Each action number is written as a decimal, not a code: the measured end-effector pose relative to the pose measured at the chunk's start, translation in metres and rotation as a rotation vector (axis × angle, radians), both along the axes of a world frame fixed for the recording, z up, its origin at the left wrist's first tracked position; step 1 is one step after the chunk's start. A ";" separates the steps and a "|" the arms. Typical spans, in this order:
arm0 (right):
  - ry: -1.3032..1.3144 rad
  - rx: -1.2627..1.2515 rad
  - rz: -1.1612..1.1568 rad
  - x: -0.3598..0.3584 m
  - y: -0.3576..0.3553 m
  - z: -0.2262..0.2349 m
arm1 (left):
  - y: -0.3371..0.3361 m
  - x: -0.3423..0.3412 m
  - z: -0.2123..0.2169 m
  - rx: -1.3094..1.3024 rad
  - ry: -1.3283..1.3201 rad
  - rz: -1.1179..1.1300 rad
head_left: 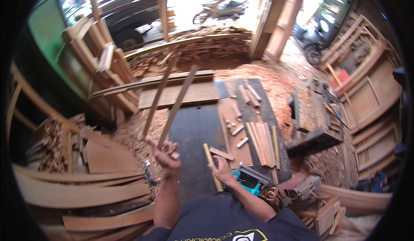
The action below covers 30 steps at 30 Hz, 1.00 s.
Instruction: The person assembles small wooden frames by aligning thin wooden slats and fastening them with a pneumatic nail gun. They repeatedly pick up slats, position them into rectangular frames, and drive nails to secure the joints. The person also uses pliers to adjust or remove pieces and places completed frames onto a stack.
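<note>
Right hand [223,170] grips a short wood stick [212,172] lying on the dark desk [194,129]. Left hand [166,154], just beside, clenches two long slats [172,103] angled up. Beyond the right hand, loose strips [261,139].
</note>
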State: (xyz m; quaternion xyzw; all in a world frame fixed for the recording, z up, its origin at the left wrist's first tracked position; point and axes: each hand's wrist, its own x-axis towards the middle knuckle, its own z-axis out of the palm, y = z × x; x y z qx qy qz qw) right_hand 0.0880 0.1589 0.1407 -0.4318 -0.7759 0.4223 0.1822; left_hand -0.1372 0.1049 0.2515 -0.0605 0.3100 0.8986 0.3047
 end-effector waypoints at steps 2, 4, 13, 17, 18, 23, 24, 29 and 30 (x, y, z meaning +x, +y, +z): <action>0.033 0.051 0.020 0.017 -0.008 0.000 | -0.017 0.009 -0.019 -0.012 0.093 -0.031; -0.038 0.081 0.047 0.037 -0.023 0.007 | -0.044 0.016 -0.041 -0.001 0.022 -0.086; -0.214 -0.332 0.024 0.084 -0.139 0.007 | -0.157 0.037 -0.093 -0.202 -0.492 -0.645; -0.217 -0.369 -0.179 0.103 -0.193 0.003 | -0.129 0.050 -0.072 -0.240 -0.709 -0.614; -0.228 -0.361 -0.271 0.113 -0.207 0.004 | -0.119 0.050 -0.066 -0.201 -0.766 -0.680; -0.182 -0.235 -0.986 0.202 -0.295 0.017 | -0.066 0.048 -0.048 -0.259 -0.541 -0.913; -0.262 -0.081 -1.079 0.228 -0.310 0.022 | -0.060 0.046 -0.043 -0.205 -0.482 -0.954; -0.423 0.126 -1.670 0.380 -0.365 0.081 | -0.058 0.056 -0.031 -0.067 -0.304 -0.886; -0.464 0.215 -1.696 0.409 -0.373 0.097 | -0.062 0.065 -0.032 -0.124 -0.352 -0.839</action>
